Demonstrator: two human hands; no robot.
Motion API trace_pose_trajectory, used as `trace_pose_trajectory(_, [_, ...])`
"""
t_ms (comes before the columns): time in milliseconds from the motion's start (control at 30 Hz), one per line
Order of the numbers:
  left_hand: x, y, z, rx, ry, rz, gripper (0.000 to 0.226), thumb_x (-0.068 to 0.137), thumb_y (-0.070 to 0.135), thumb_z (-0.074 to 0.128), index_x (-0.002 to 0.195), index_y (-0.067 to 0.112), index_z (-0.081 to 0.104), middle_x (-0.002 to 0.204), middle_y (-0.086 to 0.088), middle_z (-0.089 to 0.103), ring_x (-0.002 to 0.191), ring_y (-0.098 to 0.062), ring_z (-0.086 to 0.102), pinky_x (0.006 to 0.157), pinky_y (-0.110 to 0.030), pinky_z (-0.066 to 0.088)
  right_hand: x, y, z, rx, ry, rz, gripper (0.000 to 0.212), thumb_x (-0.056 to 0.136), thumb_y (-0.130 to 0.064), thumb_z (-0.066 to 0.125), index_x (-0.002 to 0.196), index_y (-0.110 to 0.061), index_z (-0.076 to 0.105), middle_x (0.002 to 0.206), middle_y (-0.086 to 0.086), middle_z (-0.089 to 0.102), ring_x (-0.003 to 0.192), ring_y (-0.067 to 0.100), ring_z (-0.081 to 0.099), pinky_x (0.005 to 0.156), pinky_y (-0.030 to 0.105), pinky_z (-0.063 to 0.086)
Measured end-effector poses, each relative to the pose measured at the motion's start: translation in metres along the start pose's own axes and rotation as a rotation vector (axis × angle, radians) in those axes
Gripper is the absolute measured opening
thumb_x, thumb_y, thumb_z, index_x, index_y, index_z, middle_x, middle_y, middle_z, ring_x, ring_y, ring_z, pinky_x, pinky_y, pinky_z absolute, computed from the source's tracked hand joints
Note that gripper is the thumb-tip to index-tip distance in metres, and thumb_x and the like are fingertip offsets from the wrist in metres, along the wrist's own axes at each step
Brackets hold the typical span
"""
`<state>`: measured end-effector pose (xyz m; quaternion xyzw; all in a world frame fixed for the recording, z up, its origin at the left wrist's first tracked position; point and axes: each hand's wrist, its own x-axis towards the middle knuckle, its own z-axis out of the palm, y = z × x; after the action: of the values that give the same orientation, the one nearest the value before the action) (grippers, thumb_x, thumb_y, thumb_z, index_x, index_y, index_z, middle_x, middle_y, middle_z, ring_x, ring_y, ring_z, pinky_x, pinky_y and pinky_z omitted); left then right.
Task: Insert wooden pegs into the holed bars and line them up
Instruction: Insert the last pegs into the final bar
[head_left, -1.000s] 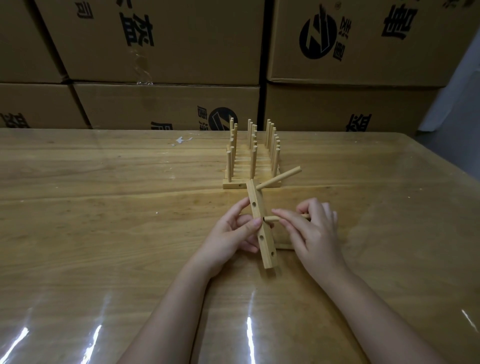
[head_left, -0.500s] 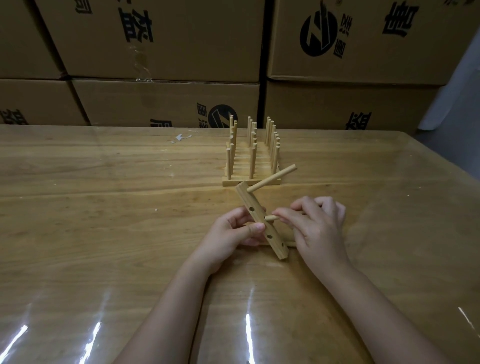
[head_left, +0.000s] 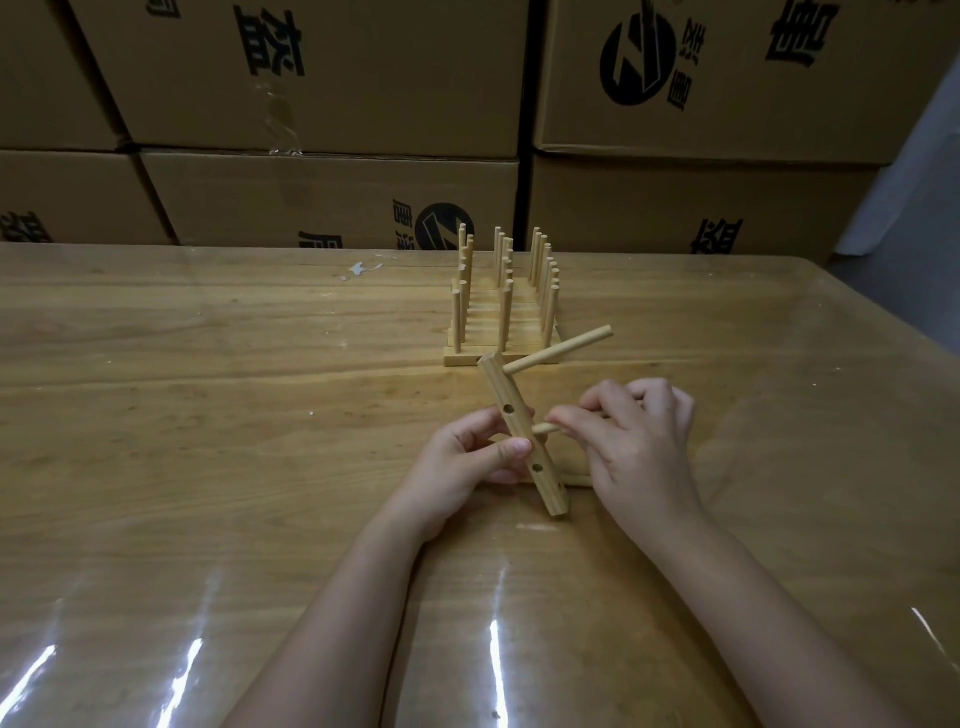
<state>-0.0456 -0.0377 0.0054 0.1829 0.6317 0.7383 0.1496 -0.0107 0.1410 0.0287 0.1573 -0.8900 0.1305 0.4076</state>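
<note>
The holed bar (head_left: 519, 423) is gripped by the left hand (head_left: 467, 460), with the thumb laid across its front face and the other fingers curled behind it. A peg (head_left: 543, 428) is pinched in the curled fingertips of the right hand (head_left: 641, 447) and is pointed leftward at the bar's right side, about midway along it; whether its tip is already seated cannot be told. The bar's long axis is seen to run from near right to far left, and the pinched peg lies almost square across it, so the push is judged to fall to the right hand, with the left hand as brace. Two open holes are shown on the bar's front face. A fitted peg (head_left: 558, 349) is carried at the bar's far end, slanting away to the right. A loose peg (head_left: 576, 480) is partly hidden under the right hand on the table (head_left: 208, 441). Just beyond the bar, a finished row of pegged bars (head_left: 467, 359) is stood, and cardboard boxes (head_left: 311, 187) are stacked behind it
</note>
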Motion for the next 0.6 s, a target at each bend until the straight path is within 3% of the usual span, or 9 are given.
trace_pose_trajectory(200, [-0.0009,0.0009,0.0,0.012,0.003,-0.01,0.028,0.079,0.019,0.064,0.108,0.016,0.066,0.1,-0.006,0.07,0.084,-0.017,0.068,0.076,-0.027,0.057,0.0031,-0.0015,-0.0011,-0.061,-0.031,-0.038,0.025,0.075,-0.005,0.075,0.09,-0.025,0.074,0.083,-0.003,0.06,0.083,0.02,0.039,0.083,0.033,0.02])
trace_pose_trajectory(433, [-0.0004,0.0009,0.0002,0.035,0.014,-0.016,0.024,0.089,0.004,0.057,0.111,0.01,0.064,0.105,-0.013,0.068,0.086,-0.022,0.065,0.08,-0.033,0.055,0.0056,-0.0039,-0.0002,-0.058,-0.046,-0.034,0.024,0.076,-0.006,0.074,0.089,-0.026,0.073,0.082,-0.005,0.06,0.083,0.02,0.038,0.08,0.035,0.023])
trace_pose_trajectory(600, [-0.0003,0.0005,0.0022,0.04,0.036,-0.011,0.019,0.089,0.005,0.057,0.107,0.01,0.063,0.1,-0.016,0.064,0.081,-0.017,0.066,0.076,-0.029,0.055,0.0066,-0.0076,0.0003,-0.033,-0.049,0.014,0.02,0.077,-0.006,0.073,0.086,-0.024,0.074,0.081,-0.006,0.059,0.08,0.024,0.042,0.078,0.036,0.024])
